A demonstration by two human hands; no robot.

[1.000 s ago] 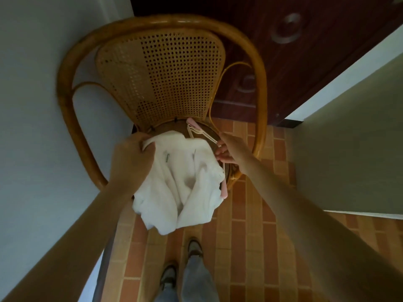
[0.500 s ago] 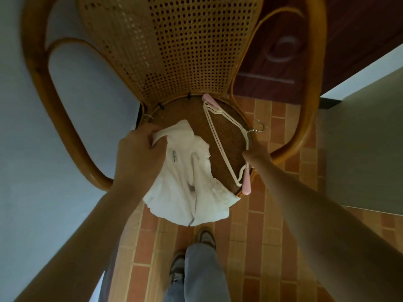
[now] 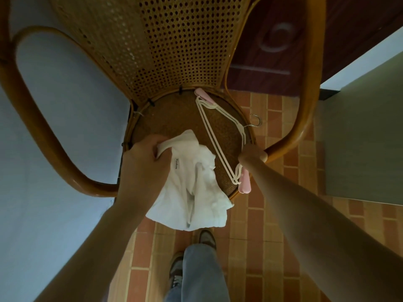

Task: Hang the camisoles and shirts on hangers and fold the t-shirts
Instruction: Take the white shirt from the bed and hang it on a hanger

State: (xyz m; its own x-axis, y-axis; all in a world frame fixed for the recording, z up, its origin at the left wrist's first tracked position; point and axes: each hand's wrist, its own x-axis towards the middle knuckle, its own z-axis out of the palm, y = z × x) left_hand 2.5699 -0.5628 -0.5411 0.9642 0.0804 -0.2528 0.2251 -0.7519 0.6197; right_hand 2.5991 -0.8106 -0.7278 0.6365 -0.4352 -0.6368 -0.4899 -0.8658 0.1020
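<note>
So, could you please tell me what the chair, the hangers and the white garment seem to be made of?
Chair: bent rattan or wood, glossy honey finish; the back is open cane mesh, the seat a tighter weave.
Hangers: cream ones look like matte plastic or coated wire, with a shiny metal hook; a pink one lies beneath.
White garment: soft, matte woven-looking cloth, probably cotton, creased, with a sewn label.

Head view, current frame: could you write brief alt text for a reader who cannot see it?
Seen from above, a person's left hand grips a crumpled white garment at the front edge of a round cane chair seat, while the right hand reaches a stack of cream and pink hangers lying on the seat.
</note>
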